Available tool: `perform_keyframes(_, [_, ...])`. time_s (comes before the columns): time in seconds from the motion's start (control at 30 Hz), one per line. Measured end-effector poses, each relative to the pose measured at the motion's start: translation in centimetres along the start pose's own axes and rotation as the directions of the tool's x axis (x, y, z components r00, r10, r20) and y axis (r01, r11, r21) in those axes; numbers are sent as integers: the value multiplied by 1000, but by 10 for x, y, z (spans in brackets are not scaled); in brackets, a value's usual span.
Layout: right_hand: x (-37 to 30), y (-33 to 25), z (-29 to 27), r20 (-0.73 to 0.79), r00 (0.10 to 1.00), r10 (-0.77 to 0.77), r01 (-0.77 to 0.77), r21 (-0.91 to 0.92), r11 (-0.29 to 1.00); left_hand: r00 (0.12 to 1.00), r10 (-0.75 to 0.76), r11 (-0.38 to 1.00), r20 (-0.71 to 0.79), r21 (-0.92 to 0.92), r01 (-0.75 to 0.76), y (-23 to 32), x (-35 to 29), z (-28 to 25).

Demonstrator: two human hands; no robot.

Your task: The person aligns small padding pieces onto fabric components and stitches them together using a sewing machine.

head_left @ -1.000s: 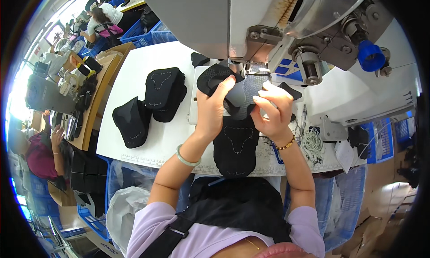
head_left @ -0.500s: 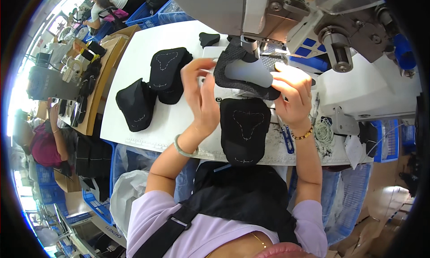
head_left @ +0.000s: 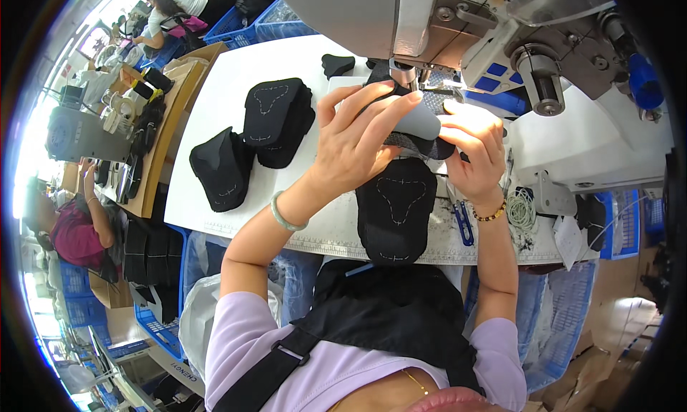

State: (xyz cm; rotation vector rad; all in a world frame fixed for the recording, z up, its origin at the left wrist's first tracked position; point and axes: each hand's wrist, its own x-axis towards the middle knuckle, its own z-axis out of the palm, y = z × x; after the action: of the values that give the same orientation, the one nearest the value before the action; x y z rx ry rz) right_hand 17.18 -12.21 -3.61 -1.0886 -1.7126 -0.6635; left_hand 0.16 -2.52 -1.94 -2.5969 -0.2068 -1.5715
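Observation:
A curved piece of dark mesh fabric with a smooth grey face [head_left: 420, 120] sits at the sewing machine's needle area [head_left: 404, 74]. My left hand [head_left: 358, 129] grips its left side, fingers bent over the top and thumb beneath. At the piece's right edge, my right hand [head_left: 474, 143] pinches it between thumb and fingers. Part of the mesh is hidden behind my left fingers. Just below my hands lies a black padded piece [head_left: 396, 222] marked with white dashed lines, overhanging the table's front edge.
More black padded pieces [head_left: 270, 115] are stacked at left, with another [head_left: 222, 172] beside them and a small black one [head_left: 336, 65] farther back. Blue-handled snips [head_left: 463, 224] and coiled pale cord [head_left: 522, 210] lie at right. The machine head [head_left: 343, 15] overhangs. Other people work at far left.
My left hand has moved right and closed over the left side of the mesh piece, which now shows less of its mesh. My right hand keeps its hold on the right edge.

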Motion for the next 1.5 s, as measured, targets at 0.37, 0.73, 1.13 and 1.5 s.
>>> perform_keyframes(0.37, [5,2,-4,7,999,-33,33,9,999,990,138,982,-1,130,-137,-1,4,2])
perform_keyframes(0.73, [14,1,-15,96,989,-113,122,-95,988,969,246,966,-19,88,-243,-8,2,2])
perform_keyframes(1.13, [18,-1,-13,124,989,-77,95,-150,984,973,230,972,9,-54,-230,-23,12,6])
perform_keyframes(1.5, [22,-27,6,94,993,-68,97,-353,931,989,135,965,-61,-218,-145,-37,13,17])
